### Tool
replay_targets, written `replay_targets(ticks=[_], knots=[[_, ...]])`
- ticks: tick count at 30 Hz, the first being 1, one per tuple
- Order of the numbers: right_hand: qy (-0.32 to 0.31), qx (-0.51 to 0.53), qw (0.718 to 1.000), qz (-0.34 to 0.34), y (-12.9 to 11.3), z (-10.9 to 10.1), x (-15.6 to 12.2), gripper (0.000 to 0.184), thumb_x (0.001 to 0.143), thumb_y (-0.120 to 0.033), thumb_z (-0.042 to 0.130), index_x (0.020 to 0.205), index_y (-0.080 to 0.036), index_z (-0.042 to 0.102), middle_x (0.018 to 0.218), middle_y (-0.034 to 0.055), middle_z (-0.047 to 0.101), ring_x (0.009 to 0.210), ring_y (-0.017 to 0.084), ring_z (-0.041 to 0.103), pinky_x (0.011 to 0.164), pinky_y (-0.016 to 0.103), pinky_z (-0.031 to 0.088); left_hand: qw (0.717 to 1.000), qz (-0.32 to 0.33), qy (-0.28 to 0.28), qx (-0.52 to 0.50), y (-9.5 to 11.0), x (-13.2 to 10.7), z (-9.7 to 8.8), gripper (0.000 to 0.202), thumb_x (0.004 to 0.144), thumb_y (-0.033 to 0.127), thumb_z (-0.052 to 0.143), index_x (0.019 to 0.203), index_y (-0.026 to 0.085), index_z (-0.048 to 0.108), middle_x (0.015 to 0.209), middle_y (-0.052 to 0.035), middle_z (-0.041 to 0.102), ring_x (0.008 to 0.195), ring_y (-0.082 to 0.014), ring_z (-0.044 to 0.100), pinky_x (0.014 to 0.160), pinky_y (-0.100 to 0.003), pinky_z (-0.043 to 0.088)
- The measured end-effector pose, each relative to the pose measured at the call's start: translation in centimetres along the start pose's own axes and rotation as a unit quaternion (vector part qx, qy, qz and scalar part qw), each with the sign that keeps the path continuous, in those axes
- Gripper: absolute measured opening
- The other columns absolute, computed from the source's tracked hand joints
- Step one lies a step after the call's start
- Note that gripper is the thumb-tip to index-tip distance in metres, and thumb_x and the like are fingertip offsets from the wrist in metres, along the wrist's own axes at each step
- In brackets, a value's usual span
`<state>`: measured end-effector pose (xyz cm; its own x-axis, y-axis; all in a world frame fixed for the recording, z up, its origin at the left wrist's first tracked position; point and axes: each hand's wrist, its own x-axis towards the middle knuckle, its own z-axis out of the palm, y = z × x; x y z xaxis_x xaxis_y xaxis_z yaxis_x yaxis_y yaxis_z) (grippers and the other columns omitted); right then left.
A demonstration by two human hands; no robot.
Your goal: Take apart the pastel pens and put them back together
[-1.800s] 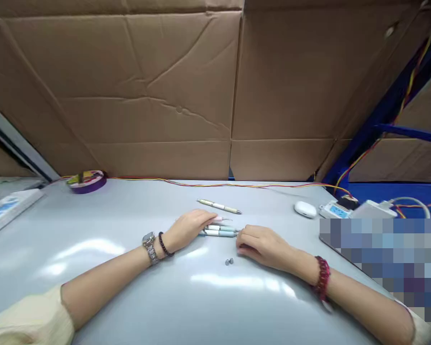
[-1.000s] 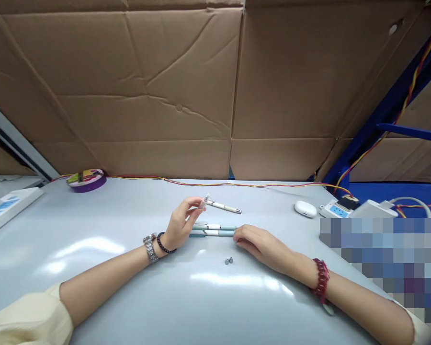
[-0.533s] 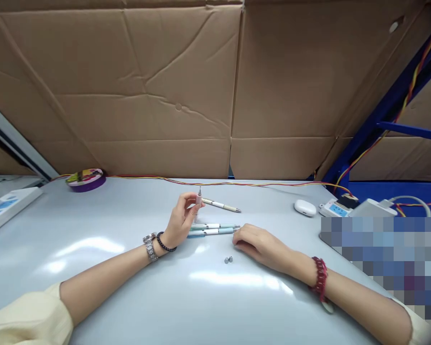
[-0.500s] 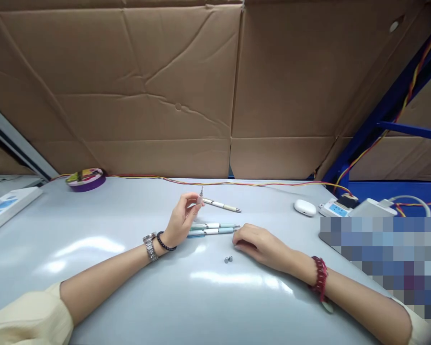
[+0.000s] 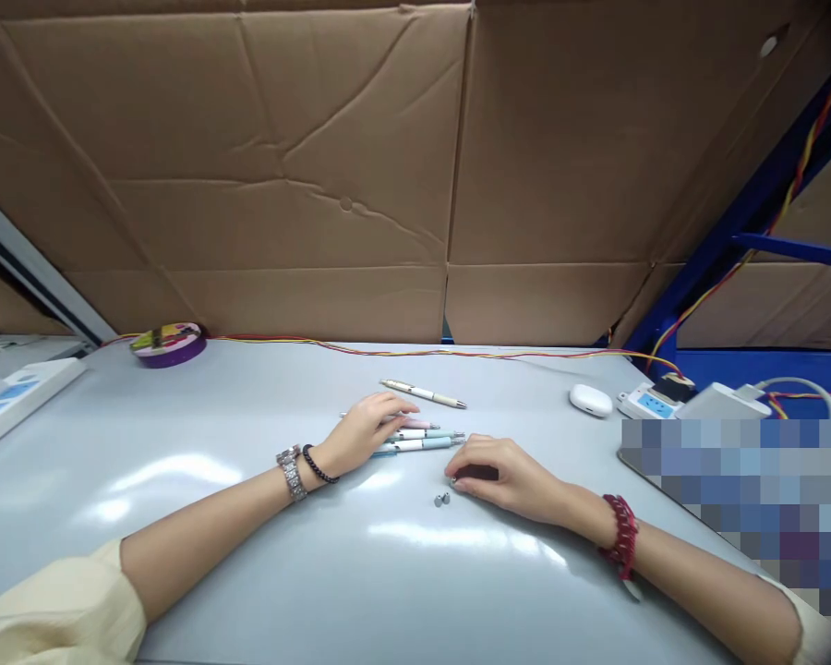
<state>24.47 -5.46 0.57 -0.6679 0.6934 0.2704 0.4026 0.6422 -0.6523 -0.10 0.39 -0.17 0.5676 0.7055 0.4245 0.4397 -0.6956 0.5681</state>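
Has half-open left hand [image 5: 368,430] over slim pink pen [image 5: 423,425] lying left-to-right, pointing right; pinches silvery bit [image 5: 453,481] in right hand [image 5: 509,469].

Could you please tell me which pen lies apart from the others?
The cream pen, farthest back; the pink pen, green pen and blue pen lie bunched by the left hand.

Apparently a makeshift workshop bay, fitted with a glossy grey worktop [image 5: 283,591], walled at twelve o'clock with creased cardboard [image 5: 319,222], braced between two and three by a blue metal frame [image 5: 730,226], served at nine by a power strip [image 5: 34,380], strung with red-and-yellow wire [image 5: 402,353].
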Motion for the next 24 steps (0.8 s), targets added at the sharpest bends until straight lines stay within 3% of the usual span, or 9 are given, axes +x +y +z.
replay_targets(ticks=[4, 13, 24], knots=[[0.022, -0.003, 1.000, 0.017, 0.1, 0.4, 0.1, 0.012, 0.089, -0.023, 0.056, 0.096, -0.020, 0.066, 0.088, 0.0045, 0.069, 0.081, 0.017, 0.063, 0.074, 0.029, 0.052, 1.000, -0.009, -0.010, 0.007, 0.2, -0.2, 0.1, 0.024, 0.097, 0.031, 0.040, 0.107, 0.026, 0.062, 0.101, -0.0037, 0.064, 0.089, -0.0204, 0.063, 0.075, -0.034, 0.053], [0.026, 0.004, 1.000, -0.002, -0.3, 1.0, 0.1, 0.012, 0.090, -0.018, 0.055, 0.095, -0.019, 0.065, 0.089, 0.0038, 0.069, 0.083, 0.015, 0.063, 0.077, 0.028, 0.052, 1.000, 0.001, 0.014, 0.004, 0.8, -0.1, -0.2, 0.029, 0.099, 0.031, 0.032, 0.111, 0.023, 0.057, 0.114, -0.0065, 0.057, 0.108, -0.0222, 0.054, 0.094, -0.038, 0.044], [0.023, 0.005, 0.999, -0.029, -0.3, 1.5, 0.2, 0.015, 0.092, -0.022, 0.051, 0.094, -0.020, 0.066, 0.088, 0.0032, 0.072, 0.082, 0.015, 0.064, 0.078, 0.028, 0.053, 1.000, 0.010, 0.019, 0.006, 0.7, -0.1, -0.1, 0.029, 0.099, 0.032, 0.031, 0.110, 0.023, 0.057, 0.113, -0.0065, 0.056, 0.108, -0.0220, 0.054, 0.094, -0.038, 0.044]])
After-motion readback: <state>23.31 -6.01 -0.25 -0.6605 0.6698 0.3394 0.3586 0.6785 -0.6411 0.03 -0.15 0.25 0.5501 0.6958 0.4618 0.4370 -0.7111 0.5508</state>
